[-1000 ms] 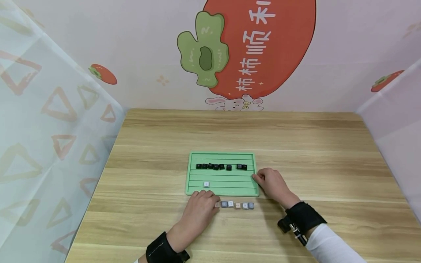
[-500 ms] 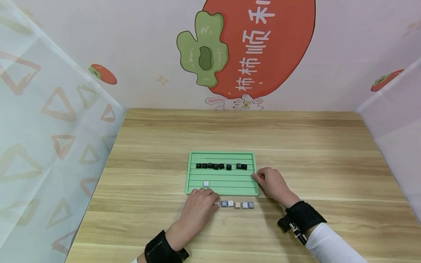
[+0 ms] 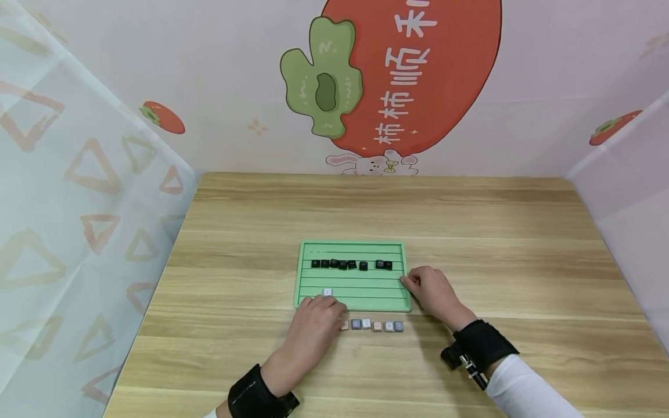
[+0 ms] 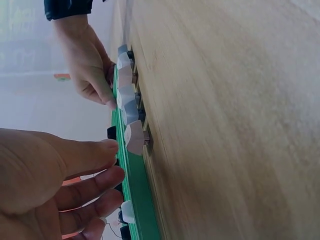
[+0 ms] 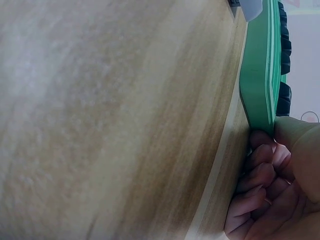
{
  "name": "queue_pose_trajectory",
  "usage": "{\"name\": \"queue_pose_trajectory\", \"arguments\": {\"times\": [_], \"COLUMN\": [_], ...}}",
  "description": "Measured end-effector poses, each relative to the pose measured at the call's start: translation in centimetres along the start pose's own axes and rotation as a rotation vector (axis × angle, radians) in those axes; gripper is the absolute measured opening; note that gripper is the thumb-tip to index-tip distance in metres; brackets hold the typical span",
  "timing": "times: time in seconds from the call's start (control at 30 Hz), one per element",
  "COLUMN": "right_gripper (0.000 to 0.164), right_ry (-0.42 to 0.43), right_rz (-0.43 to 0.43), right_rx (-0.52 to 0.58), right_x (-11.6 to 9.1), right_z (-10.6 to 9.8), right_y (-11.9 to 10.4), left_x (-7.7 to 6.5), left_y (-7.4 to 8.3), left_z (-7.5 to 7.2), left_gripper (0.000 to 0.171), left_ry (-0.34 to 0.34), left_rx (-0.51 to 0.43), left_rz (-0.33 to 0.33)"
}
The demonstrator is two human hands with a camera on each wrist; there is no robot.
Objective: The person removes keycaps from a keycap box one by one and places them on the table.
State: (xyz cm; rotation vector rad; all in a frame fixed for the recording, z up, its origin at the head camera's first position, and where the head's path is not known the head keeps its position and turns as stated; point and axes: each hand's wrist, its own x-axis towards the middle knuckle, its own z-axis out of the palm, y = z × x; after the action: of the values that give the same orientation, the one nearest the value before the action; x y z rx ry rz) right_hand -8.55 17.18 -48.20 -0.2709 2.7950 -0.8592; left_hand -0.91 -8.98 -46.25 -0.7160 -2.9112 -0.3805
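Observation:
A green tray (image 3: 366, 301) with ridged rows lies on the table. My right hand (image 3: 434, 293) pinches its right edge, thumb on top and curled fingers at the side in the right wrist view. My left hand (image 3: 313, 328) hovers over the tray's front left edge, thumb and fingers bent but apart in the left wrist view, nothing seen between them. Beside its thumb stands a beige keycap (image 4: 134, 138), the left end of a row of grey, white and beige keycaps (image 3: 377, 327) before the tray. One pale keycap (image 3: 327, 292) sits on the tray just beyond the left fingers.
Several black keycaps (image 3: 342, 265) line an upper row of the tray, with gaps toward the right. The wooden table (image 3: 496, 232) reaches back to a printed backdrop (image 3: 235, 145), with patterned sheets on both sides.
My left hand has shifted slightly up and left, and the beige keycap beside it shows more fully than half a second ago. The right hand and the tray keep their place.

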Motion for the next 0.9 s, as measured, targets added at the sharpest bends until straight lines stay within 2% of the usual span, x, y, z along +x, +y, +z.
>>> {"name": "queue_pose_trajectory", "arguments": {"times": [0.17, 0.47, 0.9], "right_gripper": [0.040, 0.040, 0.040], "right_ry": [0.001, -0.003, -0.004], "right_rz": [-0.004, 0.002, -0.002], "right_rx": [0.000, 0.003, 0.005], "right_x": [0.0, 0.0, 0.0], "right_z": [0.0, 0.0, 0.0], "right_y": [0.0, 0.0, 0.2], "left_x": [0.1, 0.2, 0.6], "left_y": [-0.2, -0.4, -1.0], "left_z": [-0.1, -0.4, -0.6], "left_gripper": [0.017, 0.026, 0.028], "left_ry": [0.034, 0.023, 0.077], "left_rx": [0.008, -0.036, -0.047], "left_rz": [-0.001, -0.034, -0.042]}}
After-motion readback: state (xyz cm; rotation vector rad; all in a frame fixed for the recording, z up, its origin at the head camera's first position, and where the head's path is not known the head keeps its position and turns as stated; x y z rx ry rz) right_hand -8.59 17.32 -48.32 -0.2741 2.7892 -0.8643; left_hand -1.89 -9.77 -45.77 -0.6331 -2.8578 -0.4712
